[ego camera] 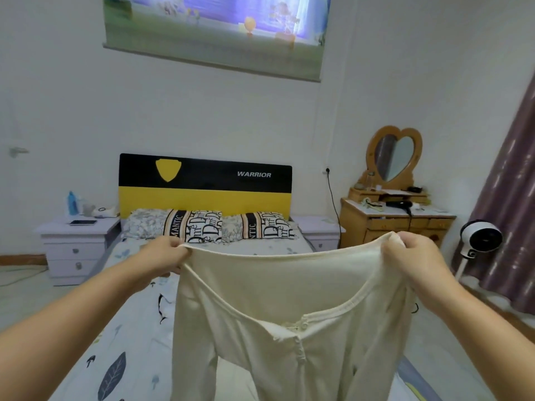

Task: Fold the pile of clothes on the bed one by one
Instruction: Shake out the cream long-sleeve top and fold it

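Above the bed (139,328), soft, light cream garment (278,314), limp and droopy; left hand (165,256) and right hand (411,253) pinching its top corners, best hold there.

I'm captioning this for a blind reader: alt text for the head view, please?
Two hands, left and right, grip a cream garment by its top edge, held up over a bed with patterned pillows.

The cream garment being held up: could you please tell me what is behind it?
Behind the cream garment, gripped by the left hand and right hand, lies the bed; its pillows show above, the middle is hidden.
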Demonstrator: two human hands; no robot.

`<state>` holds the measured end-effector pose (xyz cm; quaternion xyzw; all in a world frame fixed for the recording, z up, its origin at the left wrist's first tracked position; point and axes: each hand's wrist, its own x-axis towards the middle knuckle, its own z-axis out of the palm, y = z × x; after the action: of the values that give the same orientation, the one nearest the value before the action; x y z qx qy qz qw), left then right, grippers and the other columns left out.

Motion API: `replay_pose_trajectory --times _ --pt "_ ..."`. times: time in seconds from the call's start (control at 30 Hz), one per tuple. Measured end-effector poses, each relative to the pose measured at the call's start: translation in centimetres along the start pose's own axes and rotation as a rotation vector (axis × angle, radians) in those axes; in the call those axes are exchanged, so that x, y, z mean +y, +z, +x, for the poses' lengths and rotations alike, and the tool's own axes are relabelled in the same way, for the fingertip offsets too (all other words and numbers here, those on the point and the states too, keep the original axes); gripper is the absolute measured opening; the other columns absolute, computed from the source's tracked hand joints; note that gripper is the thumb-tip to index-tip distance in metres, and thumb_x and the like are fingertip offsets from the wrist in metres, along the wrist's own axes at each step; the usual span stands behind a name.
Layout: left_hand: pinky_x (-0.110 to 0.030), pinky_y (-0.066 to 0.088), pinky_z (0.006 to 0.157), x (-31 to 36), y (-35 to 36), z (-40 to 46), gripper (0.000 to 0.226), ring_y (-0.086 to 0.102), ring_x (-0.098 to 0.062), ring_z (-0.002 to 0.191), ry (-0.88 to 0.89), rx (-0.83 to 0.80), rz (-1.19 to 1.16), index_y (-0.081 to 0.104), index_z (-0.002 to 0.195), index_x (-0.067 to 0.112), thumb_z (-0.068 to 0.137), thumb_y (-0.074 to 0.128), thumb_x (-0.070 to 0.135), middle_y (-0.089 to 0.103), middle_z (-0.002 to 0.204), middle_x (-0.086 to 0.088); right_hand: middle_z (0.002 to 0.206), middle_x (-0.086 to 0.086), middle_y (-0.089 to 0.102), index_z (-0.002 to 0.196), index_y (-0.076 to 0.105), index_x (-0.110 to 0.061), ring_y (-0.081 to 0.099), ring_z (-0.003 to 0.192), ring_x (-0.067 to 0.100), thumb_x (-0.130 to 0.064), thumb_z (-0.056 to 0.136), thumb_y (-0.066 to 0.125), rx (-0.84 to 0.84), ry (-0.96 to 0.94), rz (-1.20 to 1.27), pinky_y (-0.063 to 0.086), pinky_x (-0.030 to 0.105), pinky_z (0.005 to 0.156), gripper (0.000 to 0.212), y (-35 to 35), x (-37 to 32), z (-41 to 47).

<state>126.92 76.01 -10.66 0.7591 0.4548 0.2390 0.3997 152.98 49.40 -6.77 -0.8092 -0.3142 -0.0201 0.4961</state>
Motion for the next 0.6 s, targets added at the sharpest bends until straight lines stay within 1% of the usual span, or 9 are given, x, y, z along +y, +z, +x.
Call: replay_pose_trajectory --times 0.07,0.17,0.23,0.27,0.33,0.43,0.47,0.53,0.6 --pt "-0.030 0.044 0.065 0.7 0.3 -0.2 0.022 0.057 -0.020 0.067 -0.075 -0.031 -0.141 0.060 0.081 0.009 0.092 0.041 0.013 0.060 0.074 -0.009 0.074 0.017 0.055 0.083 0.061 0.006 0.047 0.066 0.021 -0.012 0.082 0.056 -0.060 -0.004 -0.020 0.035 0.030 0.060 0.019 0.3 0.4 -0.4" --pt "-0.032 0.048 0.062 1.7 0.7 -0.7 0.022 0.056 -0.027 0.065 -0.148 -0.062 -0.281 0.057 0.084 0.004 0.094 0.039 0.010 0.059 0.075 -0.016 0.074 0.013 0.057 0.082 0.061 0.002 0.050 0.068 0.021 -0.010 0.076 0.067 -0.235 0.019 -0.048 0.040 0.030 0.059 0.015 0.2 1.0 -0.7" --pt "-0.037 0.048 0.062 2.1 1.0 -1.0 0.023 0.056 -0.029 0.067 -0.174 -0.064 -0.326 0.055 0.083 0.001 0.094 0.035 0.004 0.059 0.075 -0.018 0.070 0.010 0.055 0.076 0.060 -0.002 0.051 0.066 0.020 -0.005 0.076 0.064 -0.318 0.037 -0.073 0.040 0.028 0.059 0.005 0.1 1.6 -0.6" --pt "-0.037 0.046 0.063 2.3 1.1 -1.1 0.024 0.055 -0.030 0.067 -0.174 -0.057 -0.334 0.055 0.080 0.001 0.093 0.034 0.003 0.059 0.074 -0.018 0.068 0.009 0.053 0.070 0.057 -0.005 0.049 0.064 0.019 -0.002 0.078 0.059 -0.325 0.040 -0.092 0.038 0.028 0.058 0.009 0.0 2.0 -0.4" --pt "-0.034 0.042 0.060 2.4 1.4 -1.1 0.027 0.053 -0.028 0.064 -0.140 -0.030 -0.313 0.055 0.074 0.001 0.094 0.038 0.006 0.057 0.070 -0.017 0.064 0.006 0.047 0.063 0.049 -0.011 0.043 0.062 0.017 0.001 0.082 0.050 -0.293 0.039 -0.155 0.033 0.026 0.056 0.022 0.1 3.1 0.2" --pt "-0.028 0.038 0.053 2.0 1.2 -1.0 0.024 0.050 -0.024 0.057 0.007 -0.003 -0.200 0.061 0.075 0.002 0.092 0.050 0.013 0.056 0.065 -0.013 0.065 0.005 0.045 0.064 0.044 -0.012 0.040 0.062 0.016 0.002 0.086 0.042 -0.239 0.033 -0.280 0.030 0.027 0.056 0.026 0.3 4.5 1.0" --pt "-0.026 0.036 0.051 1.7 0.9 -0.9 0.020 0.050 -0.022 0.055 0.079 -0.003 -0.158 0.063 0.073 0.005 0.089 0.057 0.015 0.056 0.062 -0.010 0.068 0.005 0.047 0.066 0.046 -0.012 0.042 0.064 0.017 0.001 0.087 0.041 -0.213 0.035 -0.327 0.032 0.027 0.056 0.026 0.2 4.8 1.2" --pt "-0.022 0.038 0.047 0.8 -0.1 -0.3 0.017 0.052 -0.017 0.051 0.191 -0.055 -0.106 0.064 0.064 0.013 0.077 0.073 0.021 0.060 0.057 -0.005 0.078 0.007 0.056 0.074 0.056 -0.011 0.050 0.075 0.021 -0.001 0.089 0.039 -0.151 0.052 -0.387 0.038 0.031 0.062 0.025 -0.2 5.3 1.7" --pt "-0.018 0.041 0.045 -0.3 -1.2 0.6 0.027 0.057 -0.010 0.050 0.247 -0.135 -0.096 0.068 0.065 0.018 0.056 0.087 0.035 0.066 0.058 0.001 0.088 0.010 0.061 0.085 0.065 -0.006 0.054 0.086 0.025 -0.003 0.090 0.038 -0.109 0.084 -0.373 0.043 0.035 0.069 0.027 -0.8 5.8 2.1"
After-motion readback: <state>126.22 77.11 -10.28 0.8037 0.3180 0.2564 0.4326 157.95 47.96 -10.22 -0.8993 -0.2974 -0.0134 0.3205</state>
